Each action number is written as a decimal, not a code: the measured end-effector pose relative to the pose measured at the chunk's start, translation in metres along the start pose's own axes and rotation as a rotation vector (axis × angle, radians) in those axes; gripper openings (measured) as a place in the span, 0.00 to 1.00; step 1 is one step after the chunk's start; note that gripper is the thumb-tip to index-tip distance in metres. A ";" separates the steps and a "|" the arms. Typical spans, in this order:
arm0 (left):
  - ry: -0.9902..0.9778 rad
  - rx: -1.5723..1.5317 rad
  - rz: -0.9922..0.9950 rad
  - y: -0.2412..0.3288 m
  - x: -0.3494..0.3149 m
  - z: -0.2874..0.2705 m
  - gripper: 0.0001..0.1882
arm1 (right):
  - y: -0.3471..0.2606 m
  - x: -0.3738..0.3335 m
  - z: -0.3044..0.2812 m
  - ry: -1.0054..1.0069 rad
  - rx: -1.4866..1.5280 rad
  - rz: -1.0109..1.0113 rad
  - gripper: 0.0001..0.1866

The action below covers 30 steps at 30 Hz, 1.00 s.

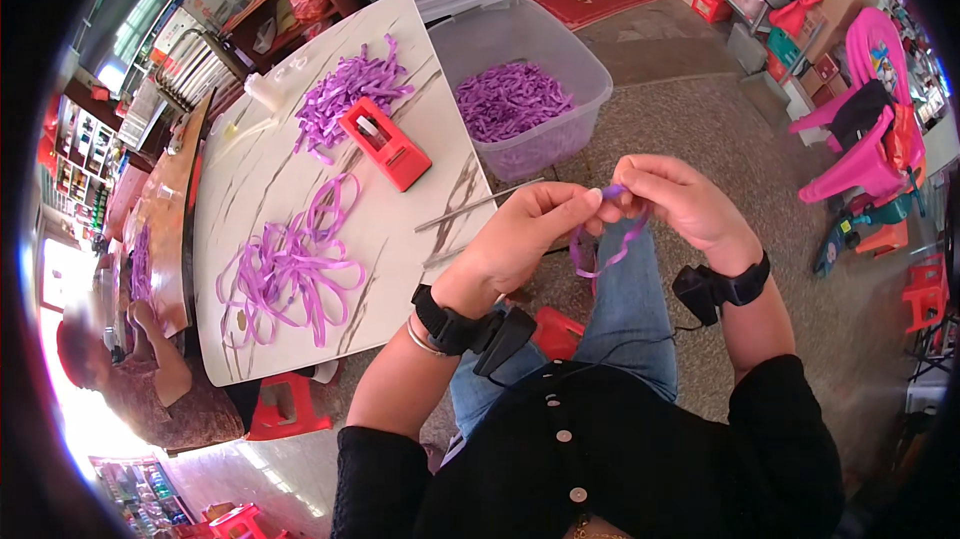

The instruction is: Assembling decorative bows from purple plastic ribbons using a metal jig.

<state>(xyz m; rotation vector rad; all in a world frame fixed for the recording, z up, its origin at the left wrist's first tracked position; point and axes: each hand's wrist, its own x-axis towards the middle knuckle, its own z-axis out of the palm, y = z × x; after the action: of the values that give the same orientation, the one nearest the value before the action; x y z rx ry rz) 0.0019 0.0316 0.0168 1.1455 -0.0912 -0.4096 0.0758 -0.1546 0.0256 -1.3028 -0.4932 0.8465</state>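
Observation:
My left hand (530, 231) and my right hand (690, 211) meet above my lap, both closed in a pinch on a purple ribbon (628, 241). A loop of it hangs below my fingers; the exact part between the fingertips is partly hidden. To the left, on a white marbled table (425, 59), lies a loose tangle of long purple ribbons (290, 274). Farther back is a heap of short purple ribbon pieces (345, 94), with a red tape dispenser (388, 146) against its near side. Thin metal rods (470, 207) rest by the table edge near my left hand.
A clear plastic bin (595, 79) part filled with purple ribbon pieces (512, 102) stands beside the table. At the far left another person (190, 384) sits by a wooden table (165, 229). Red stools (288, 407) and pink plastic chairs (870, 129) stand around. A cable runs between my wristbands.

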 end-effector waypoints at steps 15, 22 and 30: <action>0.277 0.099 0.257 -0.006 0.014 0.005 0.10 | 0.017 -0.003 0.013 0.321 -0.303 -0.287 0.08; 0.346 0.161 0.231 -0.004 0.025 0.006 0.09 | 0.020 0.010 0.034 0.086 0.002 -0.152 0.08; 0.228 -0.187 0.212 0.031 0.004 0.001 0.12 | 0.055 -0.029 0.049 0.058 -0.167 -0.078 0.10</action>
<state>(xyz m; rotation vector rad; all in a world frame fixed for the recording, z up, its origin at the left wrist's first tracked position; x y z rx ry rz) 0.0132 0.0403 0.0441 0.9793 0.0255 -0.0953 0.0075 -0.1441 -0.0124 -1.4476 -0.5744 0.7123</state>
